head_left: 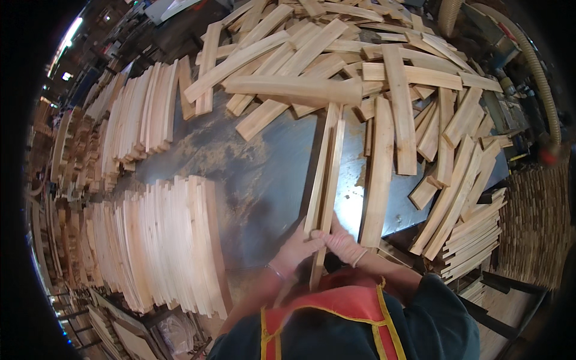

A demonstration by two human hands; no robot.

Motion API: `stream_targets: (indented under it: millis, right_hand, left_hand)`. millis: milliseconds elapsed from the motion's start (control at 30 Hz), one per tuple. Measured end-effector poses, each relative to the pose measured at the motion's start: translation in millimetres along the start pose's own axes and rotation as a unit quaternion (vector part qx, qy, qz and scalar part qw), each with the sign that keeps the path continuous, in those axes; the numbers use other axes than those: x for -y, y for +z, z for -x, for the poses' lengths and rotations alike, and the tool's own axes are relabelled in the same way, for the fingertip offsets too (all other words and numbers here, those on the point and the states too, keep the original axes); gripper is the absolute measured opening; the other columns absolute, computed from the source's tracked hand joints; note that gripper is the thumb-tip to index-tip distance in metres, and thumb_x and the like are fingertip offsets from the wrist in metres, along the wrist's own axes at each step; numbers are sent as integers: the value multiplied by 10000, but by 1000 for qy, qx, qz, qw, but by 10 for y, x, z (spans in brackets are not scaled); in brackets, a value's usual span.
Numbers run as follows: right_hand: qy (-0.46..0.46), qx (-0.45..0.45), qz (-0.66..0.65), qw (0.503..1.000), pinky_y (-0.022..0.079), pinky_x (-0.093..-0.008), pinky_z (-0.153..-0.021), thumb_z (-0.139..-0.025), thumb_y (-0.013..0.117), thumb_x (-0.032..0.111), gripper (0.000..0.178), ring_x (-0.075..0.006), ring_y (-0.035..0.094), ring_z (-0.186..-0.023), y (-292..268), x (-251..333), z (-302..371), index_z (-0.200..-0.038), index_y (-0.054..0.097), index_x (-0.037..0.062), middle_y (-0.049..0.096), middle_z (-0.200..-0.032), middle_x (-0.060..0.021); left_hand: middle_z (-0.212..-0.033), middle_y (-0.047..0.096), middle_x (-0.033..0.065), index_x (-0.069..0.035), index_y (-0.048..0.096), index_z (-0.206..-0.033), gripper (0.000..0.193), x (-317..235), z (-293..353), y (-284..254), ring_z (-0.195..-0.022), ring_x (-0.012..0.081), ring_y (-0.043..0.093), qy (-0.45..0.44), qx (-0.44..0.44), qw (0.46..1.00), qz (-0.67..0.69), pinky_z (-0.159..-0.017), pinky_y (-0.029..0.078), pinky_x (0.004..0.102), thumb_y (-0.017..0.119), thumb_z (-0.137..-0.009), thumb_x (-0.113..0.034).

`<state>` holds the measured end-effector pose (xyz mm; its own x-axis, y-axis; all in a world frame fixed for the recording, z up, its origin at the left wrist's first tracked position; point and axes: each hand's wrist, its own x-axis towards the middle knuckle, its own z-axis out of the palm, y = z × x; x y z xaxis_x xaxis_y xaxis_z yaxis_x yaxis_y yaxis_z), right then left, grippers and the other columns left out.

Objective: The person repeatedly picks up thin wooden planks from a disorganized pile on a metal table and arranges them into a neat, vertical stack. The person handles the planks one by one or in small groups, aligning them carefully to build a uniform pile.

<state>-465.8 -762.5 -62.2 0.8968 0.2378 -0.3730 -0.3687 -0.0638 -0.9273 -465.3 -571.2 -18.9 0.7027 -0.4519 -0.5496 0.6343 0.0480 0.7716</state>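
Dusty worktable (240, 174), a pair of slim boards (330, 186) held over its near edge.
Left hand (295, 247) and right hand (341, 242) meet at the boards' near ends, fingers curled closed round the wood, which points away from the red apron (336, 305). To the left, a row of pale boards (174, 240) stands packed side by side; ahead and to the right sprawls a loose pile of boards (315, 48); farther right rises a dense wood stack (536, 225).

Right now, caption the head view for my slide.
Left-hand fingers and right-hand fingers hold narrow wood at a grey table, rowed boards left, loose boards ahead.
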Motion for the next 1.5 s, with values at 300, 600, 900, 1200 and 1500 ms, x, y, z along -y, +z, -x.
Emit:
stream_targets:
  millis: [300, 600, 900, 1200, 1500]
  right_hand:
    - [76, 81, 100, 989, 470, -407, -1126, -1006, 679, 533, 944, -337, 605, -1354, 670, -118, 56, -1672, 225, 43, 601, -1469, -257]
    - [17, 247, 388, 888, 510, -507, -1038, -1011, 478, 710, 945, -494, 662, -1212, 2185, 168, -611, -1389, 493, -155, 683, -1232, -394]
    - [-104, -135, 579, 797, 479, -446, -1108, -800, 821, 535, 843, -371, 615, -1285, 1193, 1185, -1759, -1403, 561, 6, 646, -1338, -221]
    - [-128, -11, 475, 870, 564, -552, -899, -810, 761, 369, 554, -484, 687, -1000, 553, 805, -908, -1243, 605, 62, 710, -1067, -274]
    - [-38, -539, 552, 635, 515, -516, -1007, -866, 740, 474, 646, -392, 658, -1202, -2578, 404, -1533, -1338, 605, 54, 705, -1272, -204]
  left_hand:
    - [-1322, 633, 52, -53, 419, -1606, 698, 398, 1259, -256, -1117, 139, 612, -10, -23, 994, 107, -954, 532, 315, 706, -992, -219]
    - [-1588, 468, 186, -81, 424, -1617, 1013, 1212, 1990, -625, -1528, 410, 367, 12, -449, 692, -565, -1221, 310, 602, 784, -839, -621]
    - [-1630, 425, 208, -58, 434, -1621, 983, 1353, 2038, -1371, -1535, 458, 341, -8, -474, 589, -655, -1278, 255, 597, 803, -790, -434]
    - [-1612, 429, 235, -20, 447, -1595, 899, 767, 1246, -708, -1483, 475, 401, 90, -359, 708, -602, -1208, 347, 608, 753, -878, -466]
    - [-1595, 444, 234, -51, 345, -1631, 1067, 507, 455, -581, -1461, 435, 437, -62, -351, 701, -617, -1185, 373, 550, 825, -807, -529]
